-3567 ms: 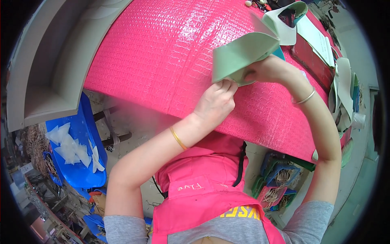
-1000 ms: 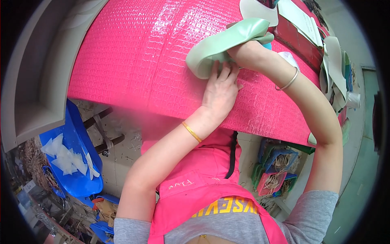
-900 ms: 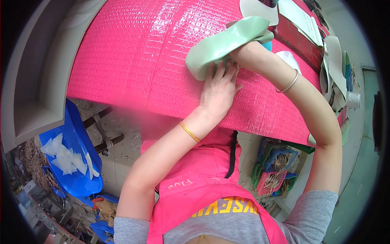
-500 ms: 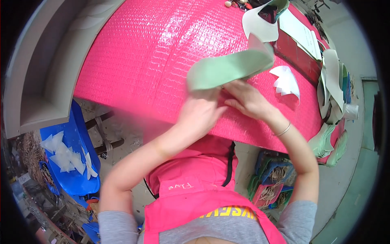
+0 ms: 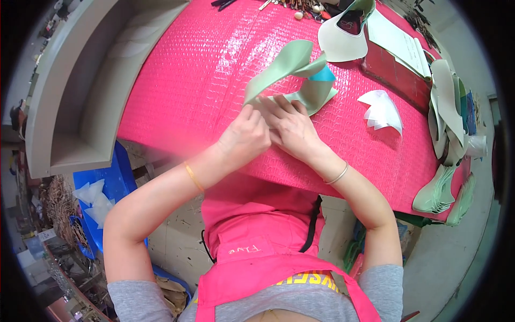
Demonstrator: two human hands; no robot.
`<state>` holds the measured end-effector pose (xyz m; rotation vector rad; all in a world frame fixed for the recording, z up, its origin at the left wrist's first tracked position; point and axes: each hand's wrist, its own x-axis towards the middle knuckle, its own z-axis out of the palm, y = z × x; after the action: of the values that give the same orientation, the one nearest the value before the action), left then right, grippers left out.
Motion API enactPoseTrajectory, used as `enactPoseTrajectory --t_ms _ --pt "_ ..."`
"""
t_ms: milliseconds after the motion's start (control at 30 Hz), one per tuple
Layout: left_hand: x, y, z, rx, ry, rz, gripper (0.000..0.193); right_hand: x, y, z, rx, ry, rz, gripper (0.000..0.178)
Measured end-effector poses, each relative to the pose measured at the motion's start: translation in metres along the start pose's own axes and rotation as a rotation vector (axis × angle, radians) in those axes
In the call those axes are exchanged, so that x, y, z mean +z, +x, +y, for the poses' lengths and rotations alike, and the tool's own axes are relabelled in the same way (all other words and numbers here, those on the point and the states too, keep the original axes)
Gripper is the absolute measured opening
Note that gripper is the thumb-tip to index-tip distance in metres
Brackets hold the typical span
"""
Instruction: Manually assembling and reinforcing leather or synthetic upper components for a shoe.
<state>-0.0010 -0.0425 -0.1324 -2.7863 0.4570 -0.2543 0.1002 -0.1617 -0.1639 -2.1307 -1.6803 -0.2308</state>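
A pale green piece (image 5: 279, 64), which looks like a shoe upper, stands in a curved loop on the pink table cover, with a bright blue patch on its inner side. At its near left edge my left hand (image 5: 245, 137) is closed, pinching the rim. My right hand (image 5: 292, 126) lies with fingers stretched out and slightly apart on the near part of the piece, close beside the left one. The fingertips of my left hand are partly hidden.
White jagged-edged pieces (image 5: 382, 111) lie to the right. Beyond are a pale upper (image 5: 343, 40), a red box (image 5: 394, 72) with paper on it, and stacked green pieces (image 5: 435, 193) at the table's right edge. A grey shelf box (image 5: 80, 123) stands left, above a blue bin (image 5: 123, 172).
The green piece has turned from lying lengthwise to standing in an open loop. My left hand has shifted left and closed at its rim; my right hand has moved left and flattened onto it.
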Motion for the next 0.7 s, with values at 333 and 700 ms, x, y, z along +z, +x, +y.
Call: enactPoseTrajectory --t_ms 333,700 --pt "-0.007 -0.004 0.065 -0.028 -0.379 0.193 0.032 -0.103 -0.017 -0.010 -0.408 -0.915 -1.030 0.035" --pt "0.015 -0.007 0.060 -0.203 -0.710 0.229 0.044 -0.094 -0.042 -0.014 -0.176 -0.746 -1.005 0.035"
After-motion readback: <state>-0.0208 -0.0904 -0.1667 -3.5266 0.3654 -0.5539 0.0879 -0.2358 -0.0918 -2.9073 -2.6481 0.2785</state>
